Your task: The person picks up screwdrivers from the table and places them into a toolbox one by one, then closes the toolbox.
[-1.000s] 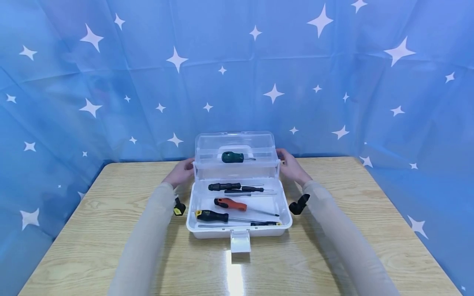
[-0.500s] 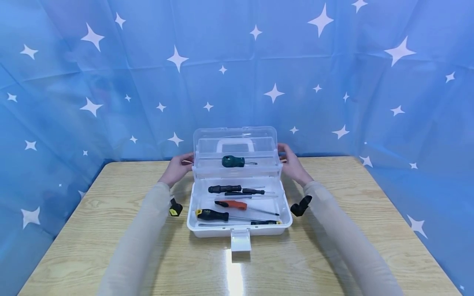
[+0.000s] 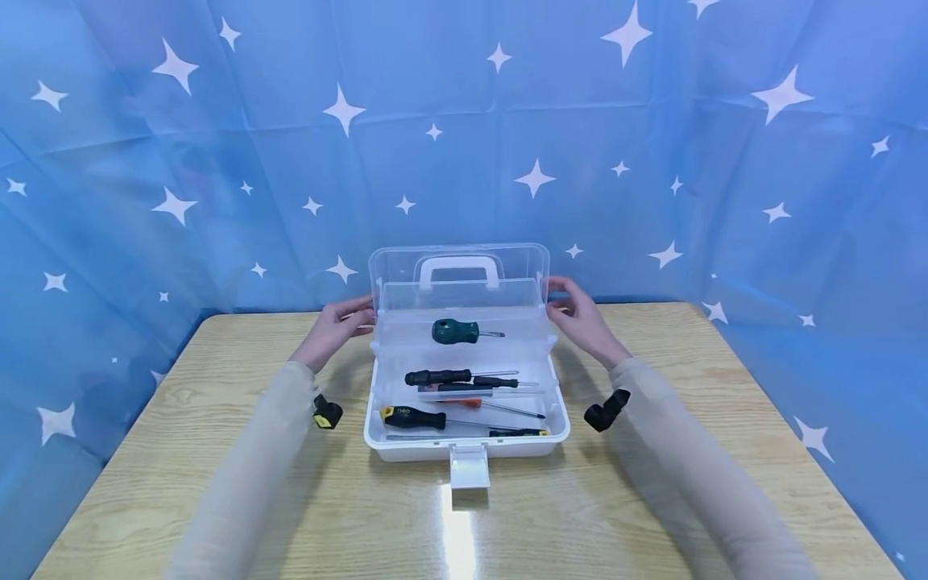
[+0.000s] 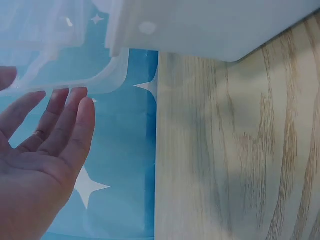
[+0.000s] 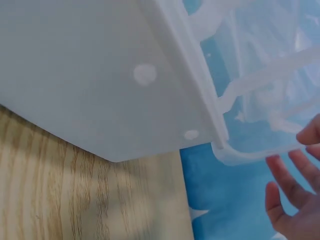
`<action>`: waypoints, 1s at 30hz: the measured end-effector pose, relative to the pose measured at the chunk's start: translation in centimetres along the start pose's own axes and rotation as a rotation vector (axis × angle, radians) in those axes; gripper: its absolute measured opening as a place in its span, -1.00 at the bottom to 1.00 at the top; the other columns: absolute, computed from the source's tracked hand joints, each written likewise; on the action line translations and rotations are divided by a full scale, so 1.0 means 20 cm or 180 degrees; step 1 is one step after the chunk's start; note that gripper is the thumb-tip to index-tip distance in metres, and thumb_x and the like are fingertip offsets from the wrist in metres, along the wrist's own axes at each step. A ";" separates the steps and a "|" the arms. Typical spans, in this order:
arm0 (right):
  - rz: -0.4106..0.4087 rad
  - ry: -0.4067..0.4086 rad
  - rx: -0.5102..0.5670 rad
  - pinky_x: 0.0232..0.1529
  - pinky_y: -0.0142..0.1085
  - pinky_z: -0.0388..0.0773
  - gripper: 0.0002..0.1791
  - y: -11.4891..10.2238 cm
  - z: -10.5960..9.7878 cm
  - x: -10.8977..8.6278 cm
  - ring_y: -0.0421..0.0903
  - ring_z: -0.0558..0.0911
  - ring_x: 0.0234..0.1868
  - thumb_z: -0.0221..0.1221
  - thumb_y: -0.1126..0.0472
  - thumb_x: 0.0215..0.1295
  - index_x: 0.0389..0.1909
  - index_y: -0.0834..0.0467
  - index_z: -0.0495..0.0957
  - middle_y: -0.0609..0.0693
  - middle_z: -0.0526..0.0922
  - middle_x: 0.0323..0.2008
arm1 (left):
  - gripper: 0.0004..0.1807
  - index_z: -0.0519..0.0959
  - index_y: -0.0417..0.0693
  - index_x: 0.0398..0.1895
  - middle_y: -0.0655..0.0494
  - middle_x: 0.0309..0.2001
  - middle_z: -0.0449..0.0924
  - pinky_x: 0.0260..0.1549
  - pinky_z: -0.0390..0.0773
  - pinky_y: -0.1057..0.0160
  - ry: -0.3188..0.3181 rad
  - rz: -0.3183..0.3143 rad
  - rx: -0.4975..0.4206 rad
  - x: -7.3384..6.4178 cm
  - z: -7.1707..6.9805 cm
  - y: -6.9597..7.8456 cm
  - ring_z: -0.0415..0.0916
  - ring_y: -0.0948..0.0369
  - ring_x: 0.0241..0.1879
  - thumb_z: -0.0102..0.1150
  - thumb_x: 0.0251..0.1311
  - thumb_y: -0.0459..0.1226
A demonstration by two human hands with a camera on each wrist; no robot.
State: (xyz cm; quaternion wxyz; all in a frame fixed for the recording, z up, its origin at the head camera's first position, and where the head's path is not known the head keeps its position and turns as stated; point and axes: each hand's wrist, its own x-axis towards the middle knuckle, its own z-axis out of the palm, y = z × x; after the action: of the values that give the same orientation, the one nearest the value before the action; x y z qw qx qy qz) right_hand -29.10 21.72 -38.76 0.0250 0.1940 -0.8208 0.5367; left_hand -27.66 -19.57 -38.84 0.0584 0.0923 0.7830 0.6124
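A white toolbox [image 3: 391,451] with a raised clear lid [image 3: 395,262] stands on the table. The lid's white handle [image 3: 460,263] shows through it. My left hand [image 3: 337,326] holds the lid's left edge, thumb and fingertips on opposite sides in the left wrist view. Likewise my right hand [image 3: 582,322] pinches the right edge. In the raised translucent tray lies a short green screwdriver [image 3: 455,331]. Several more lie in the base, including a black-and-yellow one [image 3: 413,417] and an orange-handled one [image 3: 471,403], whose handle the tray partly hides.
The front latch [image 3: 469,467] hangs down over the wooden table [image 3: 181,451]. Behind the table's far edge hangs a blue curtain [image 3: 464,193] with white stars. Dark wrist cameras [image 3: 607,411] sit beside the toolbox.
The lid has swung up toward me with both hands on its sides, and its handle has come into view. The tray with the green screwdriver has come forward and lower, over the orange screwdriver's handle.
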 end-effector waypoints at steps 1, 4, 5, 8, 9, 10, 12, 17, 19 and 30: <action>-0.0030 0.0014 -0.0011 0.02 -0.21 0.45 -0.51 0.01 0.00 0.00 0.23 0.46 0.11 -0.03 0.37 0.45 0.37 0.29 0.20 0.29 0.34 0.24 | -0.49 0.28 -0.26 0.39 -0.26 0.25 0.38 0.11 0.45 0.10 -0.0021 0.0033 0.0029 -0.01 0.00 0.00 0.45 -0.02 0.12 -0.04 0.45 -0.25; -0.0146 0.0031 -0.0011 0.10 -0.12 0.43 -0.52 0.01 -0.01 -0.02 0.24 0.46 0.14 -0.01 0.34 0.45 0.35 0.30 0.24 0.29 0.36 0.23 | -0.48 0.28 -0.28 0.38 -0.26 0.26 0.38 0.12 0.43 0.11 -0.0070 0.0123 0.0149 -0.03 -0.01 0.02 0.46 -0.04 0.12 -0.04 0.46 -0.19; -0.0156 0.0033 -0.0006 0.13 -0.07 0.41 -0.53 0.00 -0.02 -0.03 0.24 0.46 0.14 0.00 0.33 0.46 0.34 0.29 0.26 0.28 0.38 0.22 | -0.47 0.29 -0.29 0.38 -0.26 0.26 0.38 0.12 0.43 0.11 -0.0085 0.0136 0.0173 -0.04 -0.02 0.02 0.46 -0.05 0.13 -0.04 0.46 -0.17; -0.0169 0.0004 -0.0048 0.16 0.03 0.36 -0.54 -0.01 -0.03 -0.05 0.23 0.47 0.15 0.01 0.26 0.48 0.33 0.27 0.29 0.26 0.41 0.22 | -0.45 0.29 -0.32 0.36 -0.27 0.26 0.38 0.14 0.41 0.08 -0.0168 0.0150 0.0179 -0.05 -0.03 0.03 0.43 -0.11 0.16 -0.06 0.47 -0.13; -0.0159 -0.0007 -0.0060 0.16 0.05 0.35 -0.54 -0.02 -0.04 -0.05 0.22 0.48 0.14 0.00 0.24 0.48 0.33 0.27 0.30 0.26 0.42 0.21 | -0.45 0.29 -0.33 0.36 -0.28 0.25 0.38 0.15 0.40 0.06 -0.0192 0.0145 0.0157 -0.06 -0.03 0.04 0.42 -0.12 0.17 -0.06 0.47 -0.13; -0.0143 -0.0029 -0.0091 0.15 0.05 0.35 -0.54 -0.03 -0.05 -0.06 0.20 0.48 0.14 -0.01 0.20 0.50 0.33 0.27 0.30 0.25 0.43 0.20 | -0.44 0.30 -0.34 0.35 -0.28 0.25 0.39 0.16 0.40 0.05 -0.0206 0.0131 0.0157 -0.06 -0.03 0.04 0.41 -0.13 0.18 -0.07 0.47 -0.11; -0.0113 -0.0067 -0.0126 0.16 0.06 0.35 -0.53 -0.05 -0.06 -0.07 0.18 0.49 0.13 -0.06 0.13 0.53 0.33 0.28 0.30 0.26 0.46 0.18 | -0.42 0.32 -0.35 0.33 -0.29 0.23 0.41 0.16 0.38 0.02 -0.0221 0.0102 0.0192 -0.07 -0.04 0.06 0.40 -0.14 0.18 -0.08 0.47 -0.07; -0.0061 -0.0111 0.0023 0.15 0.10 0.35 -0.44 -0.11 -0.08 -0.07 0.23 0.50 0.12 -0.21 0.01 0.58 0.28 0.40 0.32 0.33 0.46 0.17 | -0.28 0.36 -0.39 0.28 -0.31 0.16 0.46 0.17 0.37 -0.02 -0.0249 0.0091 0.0336 -0.08 -0.05 0.11 0.41 -0.14 0.18 -0.24 0.47 0.11; -0.0056 -0.0046 0.0058 0.13 0.09 0.37 -0.39 -0.14 -0.08 -0.06 0.25 0.50 0.10 -0.24 -0.02 0.58 0.20 0.45 0.38 0.37 0.48 0.13 | -0.20 0.37 -0.42 0.26 -0.33 0.15 0.47 0.17 0.37 -0.03 -0.0266 0.0069 0.0358 -0.09 -0.05 0.13 0.41 -0.15 0.18 -0.34 0.46 0.17; 0.0424 0.0139 -0.0285 0.06 0.04 0.47 -0.21 -0.25 -0.07 -0.05 0.27 0.57 0.00 -0.27 -0.25 0.49 0.15 0.44 0.41 0.37 0.51 0.04 | -0.02 0.52 -0.50 0.01 -0.39 0.00 0.55 0.09 0.45 0.00 -0.0046 -0.0343 0.0575 -0.11 -0.03 0.26 0.54 -0.14 0.02 -0.37 0.34 0.34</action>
State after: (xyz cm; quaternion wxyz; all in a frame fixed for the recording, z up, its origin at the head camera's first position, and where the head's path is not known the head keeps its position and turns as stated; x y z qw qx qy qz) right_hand -26.61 21.62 -34.02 0.0157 0.1259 -0.8543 0.5041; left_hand -25.24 -19.32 -33.71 0.0883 0.0593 0.8384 0.5346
